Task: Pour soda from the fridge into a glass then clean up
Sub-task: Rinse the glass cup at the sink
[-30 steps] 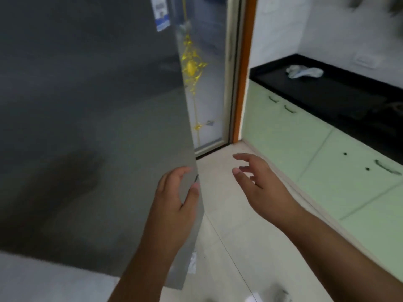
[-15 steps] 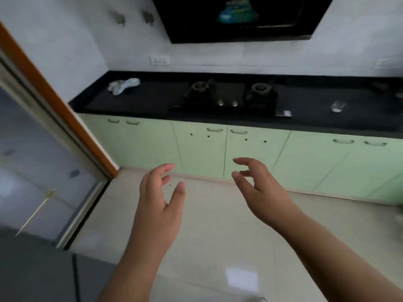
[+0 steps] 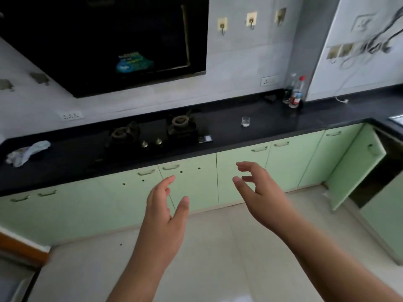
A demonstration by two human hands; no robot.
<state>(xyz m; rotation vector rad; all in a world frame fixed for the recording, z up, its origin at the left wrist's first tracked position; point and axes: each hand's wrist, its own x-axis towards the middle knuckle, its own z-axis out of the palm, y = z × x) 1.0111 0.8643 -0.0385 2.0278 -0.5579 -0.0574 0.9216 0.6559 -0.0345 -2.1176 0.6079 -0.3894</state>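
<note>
left grip point(image 3: 163, 216) released, empty | right grip point(image 3: 259, 197) released, empty | risk: hasty reach could topple glass point(image 3: 245, 121) on desk point(image 3: 272, 125)

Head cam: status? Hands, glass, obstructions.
Left hand, right hand open, empty. Glass upright on counter, right of stove. Cabinet door hanging open far right.

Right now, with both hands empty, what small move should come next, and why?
Probably step toward the counter and reach the right hand toward the glass. That hand and the left hand hold nothing, and the glass stands far off, apart from the bottle.
</note>
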